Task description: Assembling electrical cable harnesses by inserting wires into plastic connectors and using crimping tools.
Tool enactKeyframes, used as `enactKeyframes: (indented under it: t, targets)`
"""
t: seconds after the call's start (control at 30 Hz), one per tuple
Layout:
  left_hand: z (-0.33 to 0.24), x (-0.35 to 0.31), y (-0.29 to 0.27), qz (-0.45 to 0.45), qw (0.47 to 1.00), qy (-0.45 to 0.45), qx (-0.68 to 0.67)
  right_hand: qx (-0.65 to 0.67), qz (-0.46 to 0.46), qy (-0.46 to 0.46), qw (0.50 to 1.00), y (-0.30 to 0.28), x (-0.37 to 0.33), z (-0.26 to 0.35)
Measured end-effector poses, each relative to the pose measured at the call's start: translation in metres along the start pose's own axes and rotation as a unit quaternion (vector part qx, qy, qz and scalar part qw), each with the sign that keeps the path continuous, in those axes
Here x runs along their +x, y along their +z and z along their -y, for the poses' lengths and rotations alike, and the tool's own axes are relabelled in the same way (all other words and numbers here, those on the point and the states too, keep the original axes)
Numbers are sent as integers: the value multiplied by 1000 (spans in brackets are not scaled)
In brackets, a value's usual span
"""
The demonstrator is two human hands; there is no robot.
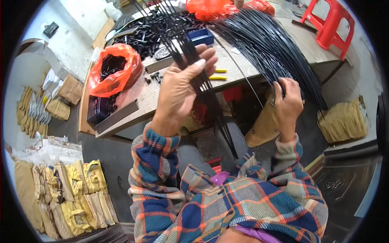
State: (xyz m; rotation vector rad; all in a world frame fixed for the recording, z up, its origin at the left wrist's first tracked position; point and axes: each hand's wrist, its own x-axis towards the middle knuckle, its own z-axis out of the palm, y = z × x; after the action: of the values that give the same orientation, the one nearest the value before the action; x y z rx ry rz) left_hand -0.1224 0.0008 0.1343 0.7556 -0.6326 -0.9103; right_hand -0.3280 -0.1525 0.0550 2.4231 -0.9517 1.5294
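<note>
Black, slim, flexible-looking rods: a loose bundle [214, 107] runs through the left hand [176, 91]. Thumb laid across the front, fingers half-curled beyond; grip looks light, not clenched. Upper lengths splay beyond that hand, over the bench [152, 101]; lower ends hang nearer the body, over the lap.

Right hand [288, 99]: at the near edge of a big rod pile [275, 44], fingers bent, thumb tip close to the fingertips. Whether a rod is pinched there, cannot tell. Pile spreads beyond this hand and to its right, some ends past the bench edge. One stray rod [244, 75] slants between the two hands.

Beyond the left hand: heap of small black parts [139, 38] and a blue box [201, 37]. Left of it: open orange bag [101, 87]. Just right of it: yellow handles [218, 77], near the bench edge.

Risks, as judged: slack thumb could let rods slide lengthwise out of the left hand toward the floor. Splayed tops could catch in the heap or nudge the box if that wrist swings. Pile rods cross closely, so a tug from the right hand may drag neighbours over the edge. Low ends might snag the plaid shirt [259, 198].
</note>
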Motion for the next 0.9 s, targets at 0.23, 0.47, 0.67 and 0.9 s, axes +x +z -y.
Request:
enactKeyframes:
  t: [0.23,0.47,0.67,0.9]
  targets:
    - [8,-10,6,-7,1000,-7,-28,539,297,142,775,9,26,104]
    - [7,-12,-1,18,1000,-7,-2,620,277,182,711,21,37,116]
    - [5,-12,-1,22,1000,2,-22,618,263,152,725,21,38,115]
    - [4,-12,2,-1,999,21,-45,682,363,252,583,8,21,128]
